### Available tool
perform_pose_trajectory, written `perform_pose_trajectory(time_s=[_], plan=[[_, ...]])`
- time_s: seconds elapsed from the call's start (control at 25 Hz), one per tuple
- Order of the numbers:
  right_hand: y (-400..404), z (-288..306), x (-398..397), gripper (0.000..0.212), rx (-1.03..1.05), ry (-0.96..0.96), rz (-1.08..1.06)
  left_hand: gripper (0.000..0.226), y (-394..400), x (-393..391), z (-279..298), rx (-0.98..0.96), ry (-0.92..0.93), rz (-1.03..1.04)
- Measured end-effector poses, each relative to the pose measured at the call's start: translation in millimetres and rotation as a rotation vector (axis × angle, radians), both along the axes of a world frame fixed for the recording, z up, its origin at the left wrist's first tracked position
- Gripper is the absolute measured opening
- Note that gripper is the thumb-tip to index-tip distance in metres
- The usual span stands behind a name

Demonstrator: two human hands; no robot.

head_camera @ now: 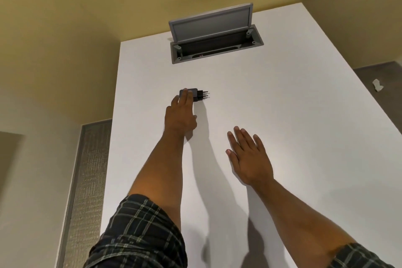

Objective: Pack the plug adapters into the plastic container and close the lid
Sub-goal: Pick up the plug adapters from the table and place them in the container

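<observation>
A black plug adapter (197, 95) lies on the white table (282, 119), its metal pins pointing right. My left hand (180, 116) reaches over it with straight fingers laid on its left part; the thumb stays back beside the palm, not around the adapter. My right hand (249, 159) rests flat on the table nearer to me, fingers spread, holding nothing. At the table's far end a grey plastic container (217, 55) is sunk into the tabletop. Its lid (211, 23) stands open, hinged at the back. Inside it is dark, with something small and red showing.
The table's left edge runs close beside my left arm, with a textured grey panel (89, 180) below it. A crumpled white scrap (377, 85) lies on the dark floor past the right edge. Bare tabletop stretches between the adapter and the container.
</observation>
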State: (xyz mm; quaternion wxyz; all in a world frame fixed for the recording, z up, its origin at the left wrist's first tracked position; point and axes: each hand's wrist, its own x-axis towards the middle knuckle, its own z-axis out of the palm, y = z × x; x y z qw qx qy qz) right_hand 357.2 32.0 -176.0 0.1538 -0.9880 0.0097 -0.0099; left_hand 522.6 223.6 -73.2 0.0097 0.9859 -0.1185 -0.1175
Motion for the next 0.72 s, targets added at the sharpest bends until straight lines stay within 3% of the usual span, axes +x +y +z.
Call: perform_pose_trajectory(time_s=[0.32,0.48,0.56,0.72], plan=[[-0.6,-6.2,2.4,0.055,-0.036,-0.024,-0.018,0.088,-11.4,57.3,-8.6,-0.03,0.076,0.011],[-0.5,-6.7,1.3,0.055,-0.042,-0.034,-0.018,0.088,-16.2,54.2,-11.4,0.055,0.053,0.023],[-0.6,-6.7,1.6,0.055,-0.042,-0.035,-0.012,0.079,-16.9,43.9,-12.4,0.091,0.056,0.044],[-2.5,-7.8,2.0,0.055,-0.069,-0.023,0.0,0.056,-19.3,7.2,-13.2,-0.029,0.052,0.138]])
